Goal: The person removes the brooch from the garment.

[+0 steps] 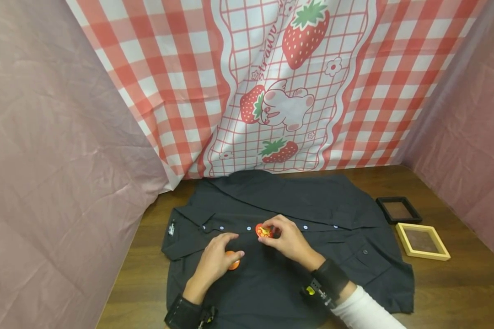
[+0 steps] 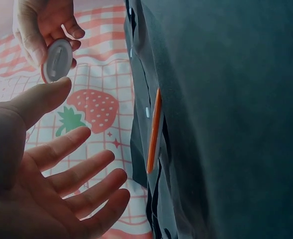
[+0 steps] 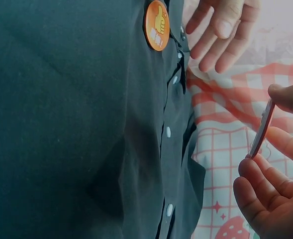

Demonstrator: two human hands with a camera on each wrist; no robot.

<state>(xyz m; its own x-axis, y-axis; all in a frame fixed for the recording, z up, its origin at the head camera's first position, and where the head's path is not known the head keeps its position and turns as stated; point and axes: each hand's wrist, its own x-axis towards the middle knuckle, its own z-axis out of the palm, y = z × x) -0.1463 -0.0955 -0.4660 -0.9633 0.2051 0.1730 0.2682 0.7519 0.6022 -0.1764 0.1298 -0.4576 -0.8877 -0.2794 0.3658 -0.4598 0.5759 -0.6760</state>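
Note:
A dark button-up shirt (image 1: 263, 288) is spread on the wooden table, its collar toward the left. My right hand (image 1: 290, 240) pinches a round red pin badge (image 1: 262, 230) by its edge, above the row of buttons. The left wrist view shows the white back of this badge (image 2: 60, 60) with its pin clasp. An orange round badge (image 3: 157, 25) with a yellow thumbs-up sits on the shirt front. My left hand (image 1: 213, 261) hovers by it, fingers spread and holding nothing. From the head view, the left thumb partly covers the orange badge (image 1: 233, 266).
To the right of the shirt lie a black square frame (image 1: 399, 210) and a pale yellow one (image 1: 423, 241). A red-checked strawberry cloth (image 1: 181, 68) hangs behind the table (image 1: 469, 292). Pinkish drapes (image 1: 66, 160) close off both sides.

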